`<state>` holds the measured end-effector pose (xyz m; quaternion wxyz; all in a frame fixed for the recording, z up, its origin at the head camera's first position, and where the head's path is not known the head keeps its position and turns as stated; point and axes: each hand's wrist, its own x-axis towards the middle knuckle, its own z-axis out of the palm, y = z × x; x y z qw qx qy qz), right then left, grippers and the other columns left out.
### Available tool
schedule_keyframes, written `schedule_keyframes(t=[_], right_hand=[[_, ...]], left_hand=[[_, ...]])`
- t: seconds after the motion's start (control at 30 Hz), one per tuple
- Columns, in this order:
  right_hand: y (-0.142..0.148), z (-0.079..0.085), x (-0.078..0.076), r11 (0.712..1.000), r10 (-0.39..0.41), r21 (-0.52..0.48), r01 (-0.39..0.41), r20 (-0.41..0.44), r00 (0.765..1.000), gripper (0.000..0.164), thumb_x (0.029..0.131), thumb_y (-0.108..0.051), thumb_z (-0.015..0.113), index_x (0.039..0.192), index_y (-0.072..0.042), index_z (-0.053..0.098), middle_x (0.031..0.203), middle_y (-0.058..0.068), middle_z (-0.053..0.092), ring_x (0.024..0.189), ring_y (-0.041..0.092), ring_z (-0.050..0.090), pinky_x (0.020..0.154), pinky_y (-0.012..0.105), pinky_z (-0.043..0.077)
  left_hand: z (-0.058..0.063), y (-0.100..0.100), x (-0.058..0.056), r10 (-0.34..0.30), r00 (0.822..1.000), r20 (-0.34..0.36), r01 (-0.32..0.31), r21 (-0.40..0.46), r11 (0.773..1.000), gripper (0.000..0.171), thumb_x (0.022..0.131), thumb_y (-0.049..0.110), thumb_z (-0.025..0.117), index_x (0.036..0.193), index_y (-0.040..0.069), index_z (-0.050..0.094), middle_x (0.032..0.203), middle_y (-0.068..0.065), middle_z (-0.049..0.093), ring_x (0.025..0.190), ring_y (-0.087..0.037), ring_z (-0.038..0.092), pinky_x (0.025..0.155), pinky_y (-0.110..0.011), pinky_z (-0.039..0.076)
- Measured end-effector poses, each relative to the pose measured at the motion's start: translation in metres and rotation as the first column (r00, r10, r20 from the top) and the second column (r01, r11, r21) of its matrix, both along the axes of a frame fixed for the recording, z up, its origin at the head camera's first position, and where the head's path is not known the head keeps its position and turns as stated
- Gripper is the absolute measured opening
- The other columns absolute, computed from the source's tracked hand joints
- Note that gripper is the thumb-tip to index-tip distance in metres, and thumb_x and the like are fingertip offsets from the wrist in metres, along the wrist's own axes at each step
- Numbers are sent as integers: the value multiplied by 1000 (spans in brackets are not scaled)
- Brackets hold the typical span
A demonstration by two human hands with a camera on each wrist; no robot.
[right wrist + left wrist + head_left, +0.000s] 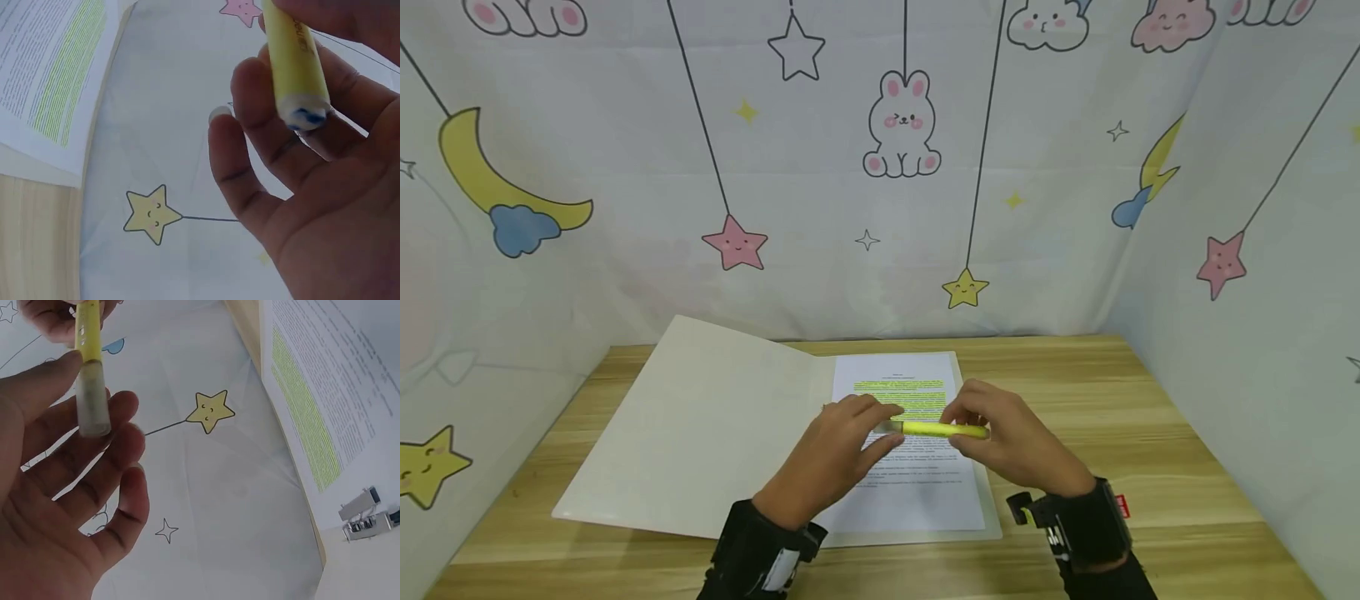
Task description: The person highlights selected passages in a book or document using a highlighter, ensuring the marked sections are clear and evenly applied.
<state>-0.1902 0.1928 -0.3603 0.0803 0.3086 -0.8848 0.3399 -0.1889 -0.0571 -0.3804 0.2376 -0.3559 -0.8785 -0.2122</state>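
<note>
A yellow highlighter (942,429) lies level between the two hands, above the printed page (910,500). My left hand (842,454) pinches it at its clear cap (94,400), thumb on one side and fingers on the other. The cap is on the pen. My right hand (1007,437) grips the yellow barrel (297,56) near its rear end, with the blue-marked tail sticking out toward the palm. Several lines on the upper half of the page carry yellow highlighting (917,400); below them the print is plain.
The page sits in an open white folder (685,442), its cover spread to the left on the wooden table (1075,400). A metal clip (365,515) is inside the folder. White cloth walls (820,167) with cartoon prints enclose the table at the back and sides.
</note>
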Motion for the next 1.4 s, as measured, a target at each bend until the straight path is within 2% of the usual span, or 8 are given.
schedule_keyframes(t=[0.17,0.27,0.4,0.5,0.87,1.03,1.2,1.4], right_hand=[[1,6,1,973,57,-229,-45,47,997,23,85,5,76,101,-10,70,102,4,65,84,15,62,73,22,57],[3,8,3,897,152,-437,-61,174,973,19,90,7,69,106,-2,67,112,10,62,90,16,65,77,20,59],[-3,8,4,766,333,-635,-100,258,907,16,93,8,63,108,10,60,103,9,59,82,12,62,73,18,56],[-15,5,5,730,409,-667,-148,253,877,13,93,5,65,104,11,59,90,4,60,72,11,57,65,17,52],[-30,8,14,770,340,-630,-102,269,901,5,94,0,66,97,2,62,75,20,63,57,15,65,49,18,48],[-29,11,16,762,352,-634,-128,240,905,6,93,5,65,90,3,61,72,22,62,53,15,64,49,18,50],[-29,14,18,768,357,-625,-140,236,904,4,95,2,64,93,5,63,68,24,62,52,14,66,46,15,46],[-31,15,19,763,363,-624,-166,202,910,8,94,7,63,88,2,65,67,25,63,51,18,66,45,17,48]], left_hand=[[4,3,6,-45,999,17,44,70,997,23,88,17,78,109,9,71,98,1,69,85,-10,60,67,-25,57],[8,7,10,-94,995,37,88,131,987,22,90,12,74,110,6,67,99,-1,67,83,-9,60,65,-23,58],[13,14,15,-166,985,34,157,179,971,22,93,11,70,113,5,63,96,-1,65,77,-9,57,62,-21,55],[14,18,19,-208,978,4,203,194,960,19,95,12,68,112,6,62,95,-1,63,76,-9,55,61,-21,53],[17,22,27,-129,990,-62,134,80,988,16,92,9,72,105,5,63,87,0,57,77,-11,53,63,-21,53],[22,22,30,-189,981,-41,192,98,976,9,99,14,61,103,6,60,91,-1,62,81,-11,57,66,-23,55],[23,19,29,-248,969,-6,245,161,956,24,105,23,47,103,6,63,89,0,65,78,-10,56,64,-23,53],[22,17,24,-307,952,6,297,228,927,19,103,20,52,104,7,66,85,1,66,74,-8,57,62,-22,52]])
